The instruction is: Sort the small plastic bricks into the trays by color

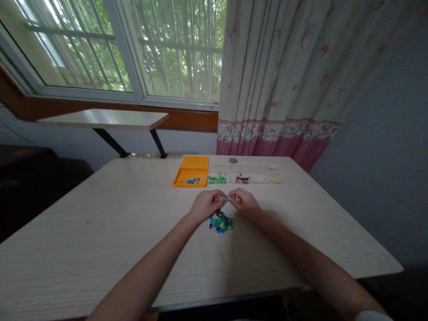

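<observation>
Between the fingertips of my left hand (206, 205) and my right hand (244, 201) is a small blue building block (226, 197). Both hands are closed in a pinch and meet at it, just above the table. Right below them lies a loose pile of small blocks (221, 223) in blue, green, dark brown and pale yellow. Beyond the hands stands an open orange box (176, 183) with several blue blocks in it. Beside it are clear plastic boxes (228, 179) holding green, dark brown, pale and yellow pieces, sorted by colour.
The pale wooden table (100, 232) runs to a front edge near my forearms. A raised shelf (110, 118) on black supports stands at the back left. A grey round object (233, 161) lies behind the clear boxes. A curtain (267, 89) hangs past the table's back edge.
</observation>
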### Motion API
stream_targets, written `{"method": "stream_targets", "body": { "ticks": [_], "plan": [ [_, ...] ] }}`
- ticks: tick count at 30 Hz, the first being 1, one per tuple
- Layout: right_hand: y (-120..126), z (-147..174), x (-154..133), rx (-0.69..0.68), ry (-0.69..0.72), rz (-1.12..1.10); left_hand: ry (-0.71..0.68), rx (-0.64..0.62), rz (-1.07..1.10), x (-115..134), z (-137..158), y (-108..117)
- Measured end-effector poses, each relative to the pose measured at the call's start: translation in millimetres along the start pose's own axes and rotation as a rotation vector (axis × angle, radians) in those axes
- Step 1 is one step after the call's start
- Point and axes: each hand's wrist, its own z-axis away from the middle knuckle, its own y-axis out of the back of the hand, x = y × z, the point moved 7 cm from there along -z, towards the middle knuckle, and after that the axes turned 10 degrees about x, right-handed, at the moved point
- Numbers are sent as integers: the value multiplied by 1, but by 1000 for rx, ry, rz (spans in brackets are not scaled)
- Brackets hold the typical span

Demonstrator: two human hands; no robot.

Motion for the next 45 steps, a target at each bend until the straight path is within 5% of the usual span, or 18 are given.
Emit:
{"method": "stream_targets", "body": {
  "ticks": [7, 14, 19, 27, 40, 45],
  "plan": [
    [4, -1, 0, 32, 7, -55, -12, 50, -13, -1, -3, 9],
    [-7, 4, 1, -206, -5, -75, -32, 400, 22, 1, -7, 54],
    [-16, 10, -11, -301, 102, -102, -146, 548, 37, 16, -1, 66],
    [-20, 17, -19, -339, 258, -141, -171, 606, 57, 21, 2, 68],
    [-19, 16, -15, -339, 210, -65, -175, 627, 80, 20, 2, 69],
    [-20, 16, -14, -360, 202, -56, -53, 621, 97, -4, -4, 71]
  ]
}}
